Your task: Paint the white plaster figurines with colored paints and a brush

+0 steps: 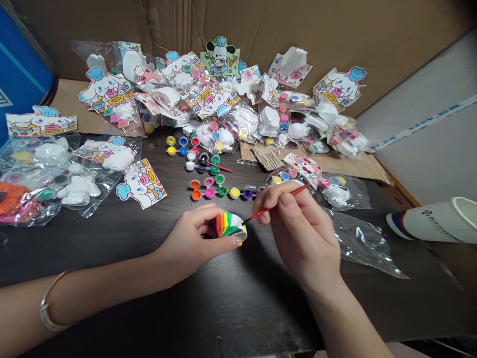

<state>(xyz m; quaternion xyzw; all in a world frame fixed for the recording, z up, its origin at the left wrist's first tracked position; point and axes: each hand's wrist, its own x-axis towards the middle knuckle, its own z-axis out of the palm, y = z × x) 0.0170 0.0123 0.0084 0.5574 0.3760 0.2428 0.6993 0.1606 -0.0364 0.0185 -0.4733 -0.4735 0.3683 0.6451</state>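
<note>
Between the thumb and fingers of my left hand (199,238) is a small white figurine (231,225), partly painted in rainbow stripes, with a bare white patch at its upper right. My right hand (303,231) grips a thin red paintbrush (276,204) in a pen hold. The dark brush tip meets the figurine at the edge of the white patch, or hovers just over it. Behind my hands lie strips of small open paint pots (208,192) in several colours. A second red brush (222,167) rests by the black and green pots.
Plastic-bagged white figurine kits (242,119) with cartoon cards are heaped along the back. More bags (48,159) lie at the left, and a loose card (141,184) is nearby. An empty clear bag (365,243) and a paper cup (428,221) are at the right.
</note>
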